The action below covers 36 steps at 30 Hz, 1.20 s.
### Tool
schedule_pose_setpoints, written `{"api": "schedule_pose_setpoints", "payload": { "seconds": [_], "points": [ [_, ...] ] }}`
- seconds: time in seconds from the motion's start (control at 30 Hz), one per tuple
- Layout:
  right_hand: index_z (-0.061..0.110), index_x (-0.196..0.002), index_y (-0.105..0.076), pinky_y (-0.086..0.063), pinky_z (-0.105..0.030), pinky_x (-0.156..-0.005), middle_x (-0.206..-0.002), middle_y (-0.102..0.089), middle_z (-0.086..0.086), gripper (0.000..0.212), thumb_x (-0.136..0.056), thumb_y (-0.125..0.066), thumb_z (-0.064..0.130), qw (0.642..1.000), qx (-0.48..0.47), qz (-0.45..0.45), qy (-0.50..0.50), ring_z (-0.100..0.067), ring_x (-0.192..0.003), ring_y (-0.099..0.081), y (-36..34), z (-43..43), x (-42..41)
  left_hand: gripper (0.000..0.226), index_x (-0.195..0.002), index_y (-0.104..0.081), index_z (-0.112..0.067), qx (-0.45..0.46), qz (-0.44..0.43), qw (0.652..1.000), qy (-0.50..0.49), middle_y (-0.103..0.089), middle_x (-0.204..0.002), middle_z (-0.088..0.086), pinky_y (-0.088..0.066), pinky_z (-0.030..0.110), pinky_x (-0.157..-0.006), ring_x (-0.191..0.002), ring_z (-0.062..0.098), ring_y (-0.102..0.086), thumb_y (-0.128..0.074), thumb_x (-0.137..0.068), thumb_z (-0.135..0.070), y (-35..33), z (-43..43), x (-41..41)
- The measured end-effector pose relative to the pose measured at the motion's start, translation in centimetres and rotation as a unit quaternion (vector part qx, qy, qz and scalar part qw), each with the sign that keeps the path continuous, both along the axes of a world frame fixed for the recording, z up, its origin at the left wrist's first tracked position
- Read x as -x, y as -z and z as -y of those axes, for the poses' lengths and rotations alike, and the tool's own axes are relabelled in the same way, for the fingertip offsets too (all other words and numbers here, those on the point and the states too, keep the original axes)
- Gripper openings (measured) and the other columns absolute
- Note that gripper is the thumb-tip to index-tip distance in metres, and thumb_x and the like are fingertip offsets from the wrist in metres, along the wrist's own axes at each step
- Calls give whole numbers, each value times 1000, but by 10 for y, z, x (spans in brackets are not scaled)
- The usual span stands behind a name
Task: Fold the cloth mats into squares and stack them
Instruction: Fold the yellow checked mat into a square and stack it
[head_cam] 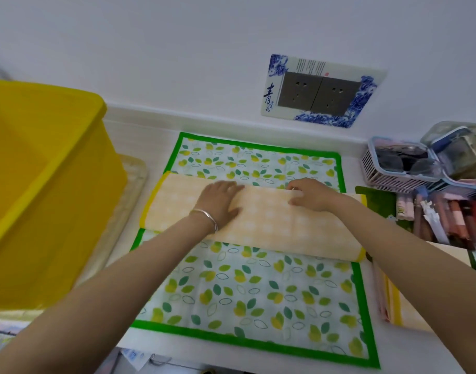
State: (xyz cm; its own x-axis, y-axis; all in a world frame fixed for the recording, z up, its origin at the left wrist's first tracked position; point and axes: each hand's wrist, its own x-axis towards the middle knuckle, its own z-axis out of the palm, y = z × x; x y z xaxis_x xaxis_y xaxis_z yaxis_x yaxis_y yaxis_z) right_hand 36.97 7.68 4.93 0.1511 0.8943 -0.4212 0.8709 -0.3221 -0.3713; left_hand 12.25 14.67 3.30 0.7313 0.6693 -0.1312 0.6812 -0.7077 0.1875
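Thin, limp yellow mat (272, 222): left grip (220, 201) pressing flat, right grip (309, 194) seemingly pinching far edge. Best lifted by corners.

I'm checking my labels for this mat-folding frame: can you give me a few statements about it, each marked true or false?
1. The left hand and the right hand both rest on the yellow checked mat. True.
2. The yellow checked mat lies on the leaf-print mat. True.
3. The yellow bin stands to the right of the mats. False: it stands on their left.
4. The bracelet is on the right wrist. False: it is on the left wrist.
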Motion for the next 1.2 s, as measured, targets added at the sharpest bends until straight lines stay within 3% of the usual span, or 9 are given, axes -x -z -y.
{"api": "schedule_pose_setpoints", "payload": {
  "seconds": [0.23, 0.3, 0.43, 0.5, 0.6, 0.67, 0.73, 1.0, 1.2],
  "points": [
    [20, -128, -52, -38, -31, -92, -130, -52, -4, 38, -91, -59, 17, 997, -72, 15, 36, -24, -118, -50, 42, -12, 1, 56, -149, 1, -31, 35, -43, 998, -23, 5, -158, -5, 4, 42, -115, -145, 18, 2, -18, -99, -46, 57, 38, 13],
    [19, -130, -50, -36, -32, -98, -132, -49, -5, 40, -91, -57, 17, 992, -116, 43, 34, -25, -121, -47, 46, -7, 9, 57, -148, 8, -31, 32, -51, 998, -24, 12, -157, -5, 10, 43, -114, -145, 18, 10, -9, -97, -51, 66, 41, 15],
    [17, -140, -42, -23, -29, -110, -148, -38, -1, 43, -98, -45, 20, 982, -184, 17, -27, -19, -135, -35, 44, 23, 45, 83, -144, 15, -32, -4, -26, 1000, -10, 16, -155, -7, 18, 41, -111, -144, 20, 13, 35, -70, -64, 82, 46, 20],
    [17, -144, -36, -14, -26, -112, -152, -30, 3, 46, -100, -34, 29, 977, -200, 3, -69, -14, -140, -26, 47, 49, 72, 82, -145, 11, -31, -12, -14, 1000, -11, 14, -154, -7, 19, 40, -110, -144, 21, 10, 34, -72, -62, 87, 46, 20],
    [21, -151, -11, 5, -23, -116, -155, 1, 12, 63, -95, -10, 50, 980, -161, 0, -120, -2, -143, 3, 62, 87, 110, 81, -147, 3, -30, -15, 4, 1000, -15, 10, -154, -7, 16, 41, -110, -143, 19, 10, 28, -77, -62, 88, 45, 21],
    [24, -149, 3, 14, -23, -114, -154, 12, 13, 69, -90, 3, 60, 983, -136, 15, -124, -1, -142, 15, 75, 103, 123, 83, -146, 8, -31, -19, 3, 1000, -13, 16, -153, -8, 17, 40, -109, -141, 16, 17, 32, -74, -63, 88, 46, 21],
    [26, -146, 8, 18, -22, -113, -153, 14, 14, 71, -85, 9, 62, 985, -116, 29, -125, -3, -142, 16, 83, 112, 128, 82, -144, 15, -33, -18, 2, 1000, -15, 21, -151, -10, 18, 39, -109, -142, 15, 17, 35, -70, -63, 87, 46, 21],
    [28, -147, 13, 13, -24, -115, -152, 19, 17, 66, -89, 3, 58, 988, -93, 58, -112, 1, -140, 20, 82, 144, 95, 84, -139, 23, -35, -4, -2, 1000, -19, 27, -147, -12, 12, 41, -114, -143, 14, 17, 39, -63, -65, 84, 45, 21],
    [24, -148, 12, 17, -18, -112, -154, 19, 12, 79, -82, 15, 68, 993, -71, 76, -52, 3, -138, 23, 82, 182, 54, 86, -140, 22, -33, -2, -2, 1000, -14, 23, -152, -10, 11, 42, -115, -143, 14, 17, 39, -62, -67, 83, 46, 22]
  ]
}}
